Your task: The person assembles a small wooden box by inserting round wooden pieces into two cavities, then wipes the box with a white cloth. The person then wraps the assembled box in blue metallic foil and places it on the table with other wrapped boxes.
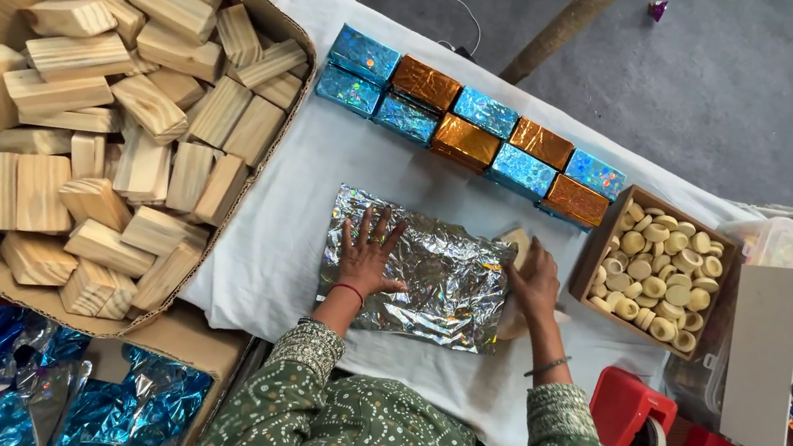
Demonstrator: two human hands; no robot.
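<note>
while left hand [367, 258] flattens foil [430, 278] — wrapped boxes [473, 132] behind, right hand [536, 280] beside

A small craft workshop for hand wrapping was shown, set up at floor level. A white cloth [272, 248] had been spread as a work surface over a grey floor [756, 86]. A large cardboard box [271, 11] heaped with cut wooden blocks [80, 93] was placed beside it, and a row of foil-wrapped blocks [473, 132] in blue and orange was lined up along the cloth. A box of small round wooden pieces [660, 276], a red tape dispenser [639, 424] and loose coloured foil [73, 395] were kept close by.
</note>
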